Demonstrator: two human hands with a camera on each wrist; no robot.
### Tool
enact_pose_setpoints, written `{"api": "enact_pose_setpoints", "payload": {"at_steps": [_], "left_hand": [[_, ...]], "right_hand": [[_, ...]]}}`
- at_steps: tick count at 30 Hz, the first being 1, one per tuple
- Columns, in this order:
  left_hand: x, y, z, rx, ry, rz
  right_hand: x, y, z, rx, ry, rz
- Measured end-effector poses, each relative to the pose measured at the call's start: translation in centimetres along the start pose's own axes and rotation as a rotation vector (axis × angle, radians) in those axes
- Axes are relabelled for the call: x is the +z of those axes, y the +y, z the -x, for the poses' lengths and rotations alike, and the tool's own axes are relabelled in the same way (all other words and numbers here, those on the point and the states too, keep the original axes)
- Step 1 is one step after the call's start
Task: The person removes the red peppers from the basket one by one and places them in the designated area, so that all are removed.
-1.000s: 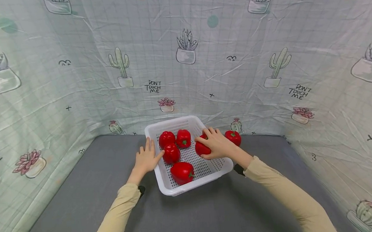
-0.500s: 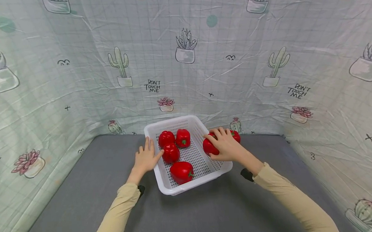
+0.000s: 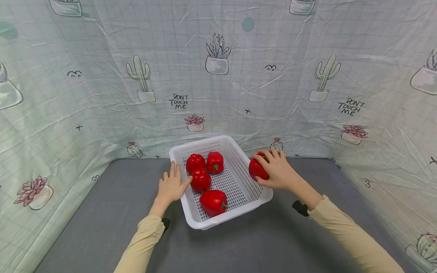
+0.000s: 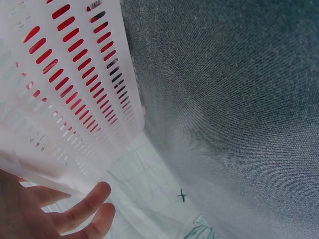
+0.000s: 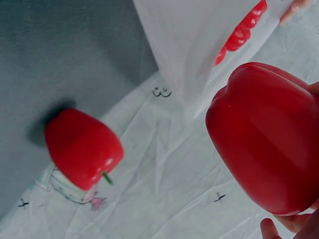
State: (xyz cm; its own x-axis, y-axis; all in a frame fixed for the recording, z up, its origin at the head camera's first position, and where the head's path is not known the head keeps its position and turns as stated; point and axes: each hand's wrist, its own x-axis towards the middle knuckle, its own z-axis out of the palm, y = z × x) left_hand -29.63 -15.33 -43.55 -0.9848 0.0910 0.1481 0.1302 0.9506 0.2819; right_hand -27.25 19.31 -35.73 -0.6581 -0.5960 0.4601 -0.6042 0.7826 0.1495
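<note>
My right hand [image 3: 279, 172] grips a red bell pepper [image 3: 257, 169], with fingers over its top and far side and the thumb low on the near side. This pepper is up at the right rim of a white plastic basket [image 3: 235, 212]; in the right wrist view the held pepper [image 5: 264, 144] looks large and smooth. My left hand [image 3: 170, 187] rests on the basket's left rim, fingers spread and mostly straight, thumb reaching over the edge. Inside the basket lie several more red peppers [image 3: 213, 203], mostly toward its left side.
Another red pepper [image 5: 82, 148] lies on the grey table [image 5: 65, 55] beyond the basket's right side, hidden behind my right hand in the head view. A cactus-print sheet [image 3: 217, 96] hangs at the back and both sides.
My right hand has moved right with the pepper, from over the basket's inside to its right rim, and now covers the pepper on the table. The left hand and basket stay put.
</note>
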Motion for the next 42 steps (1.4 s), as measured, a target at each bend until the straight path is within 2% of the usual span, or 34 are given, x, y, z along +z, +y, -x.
{"api": "enact_pose_setpoints", "payload": {"at_steps": [5, 13, 30, 34, 42], "left_hand": [[-0.1, 0.0, 0.0, 0.002, 0.000, -0.010], [-0.3, 0.0, -0.1, 0.003, 0.010, -0.007], [-0.3, 0.0, 0.0, 0.011, 0.018, -0.006], [-0.3, 0.1, 0.1, 0.007, 0.012, 0.002], [-0.2, 0.0, 0.2, 0.009, 0.001, 0.010]], "right_hand": [[-0.2, 1.1, 1.0, 0.028, 0.010, 0.000], [-0.7, 2.5, 2.8, 0.127, -0.011, 0.006], [0.8, 4.8, 5.7, 0.186, 0.026, -0.001], [1.6, 5.7, 6.3, 0.225, 0.007, -0.011], [2.9, 7.1, 7.4, 0.300, -0.080, -0.005]]}}
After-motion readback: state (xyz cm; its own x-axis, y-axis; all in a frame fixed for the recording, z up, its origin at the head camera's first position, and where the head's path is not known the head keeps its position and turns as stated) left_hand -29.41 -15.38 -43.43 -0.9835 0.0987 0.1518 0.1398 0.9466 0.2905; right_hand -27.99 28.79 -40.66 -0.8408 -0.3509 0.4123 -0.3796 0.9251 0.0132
